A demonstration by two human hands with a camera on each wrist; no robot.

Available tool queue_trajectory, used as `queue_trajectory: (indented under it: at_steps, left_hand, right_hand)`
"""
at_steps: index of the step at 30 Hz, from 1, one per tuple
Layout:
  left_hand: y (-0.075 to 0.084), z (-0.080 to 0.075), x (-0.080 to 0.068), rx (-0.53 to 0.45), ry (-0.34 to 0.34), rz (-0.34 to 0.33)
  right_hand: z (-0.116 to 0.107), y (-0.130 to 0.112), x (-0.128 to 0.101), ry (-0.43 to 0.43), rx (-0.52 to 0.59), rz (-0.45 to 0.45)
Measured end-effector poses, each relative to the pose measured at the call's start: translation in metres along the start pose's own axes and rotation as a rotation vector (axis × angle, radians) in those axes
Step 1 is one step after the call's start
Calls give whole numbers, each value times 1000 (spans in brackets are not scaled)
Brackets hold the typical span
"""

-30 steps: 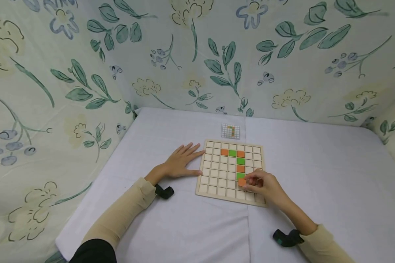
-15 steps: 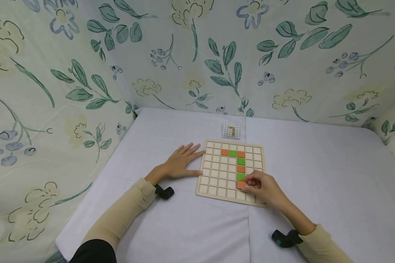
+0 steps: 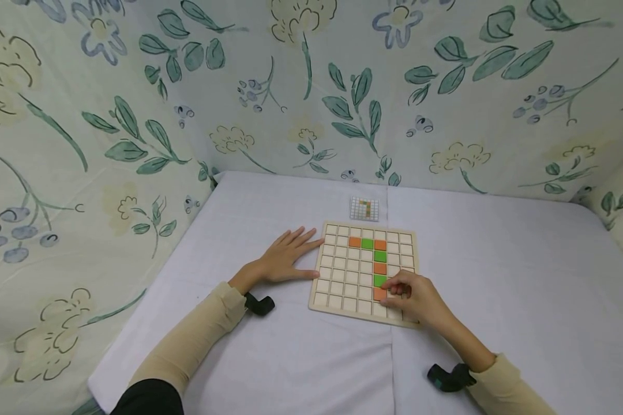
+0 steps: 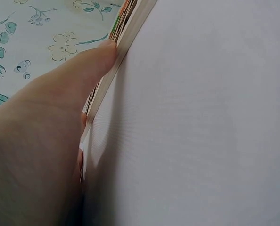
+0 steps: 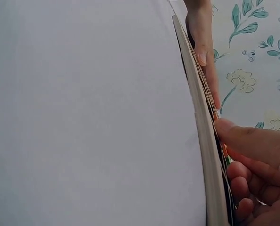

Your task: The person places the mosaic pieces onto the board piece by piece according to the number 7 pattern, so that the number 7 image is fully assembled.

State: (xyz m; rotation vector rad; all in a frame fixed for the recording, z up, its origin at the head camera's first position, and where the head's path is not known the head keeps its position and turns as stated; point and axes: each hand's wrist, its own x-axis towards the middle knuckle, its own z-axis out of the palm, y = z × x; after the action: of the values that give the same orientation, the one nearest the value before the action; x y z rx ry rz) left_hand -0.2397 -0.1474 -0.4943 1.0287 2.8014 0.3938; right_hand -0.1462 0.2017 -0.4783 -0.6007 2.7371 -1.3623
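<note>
Orange tile [image 3: 379,294] sits in wooden grid board [image 3: 364,272], under green tile, right hand [image 3: 412,297] pinching it. Left hand [image 3: 285,257] flat, bracing board's edge. Risk: tile seated crooked, or fingers nudge neighbouring tile.

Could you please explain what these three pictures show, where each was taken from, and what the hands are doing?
There is no machine here: a person works with two bare hands, filmed by a camera on the head and one on each wrist. The head view looks down on a table under a white cloth, with flowered fabric behind. On it lies a wooden grid board carrying orange and green tiles, and beyond it a small pattern card. The left hand rests flat, fingers straight, against the board's left edge; its wrist view shows a fingertip at that edge. The right hand has its fingertips on an orange tile in the board; whether it pinches or just presses it is unclear. The right wrist view shows the board edge-on.
</note>
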Motion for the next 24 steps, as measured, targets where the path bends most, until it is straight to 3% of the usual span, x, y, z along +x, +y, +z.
queue_trajectory:
  at_steps: [8, 14, 17, 24]
  left_hand:
    - [0, 0, 2, 29, -7, -18]
    - [0, 2, -1, 9, -19, -18]
    - [1, 1, -1, 16, -19, -16]
    - [7, 2, -1, -33, -40, -9]
  right_hand:
    - [-4, 1, 2, -6, -6, -1]
    - [-11, 4, -1, 24, 42, 45]
    - [-21, 4, -1, 98, 19, 80]
    - [-50, 17, -4, 323, -149, 59]
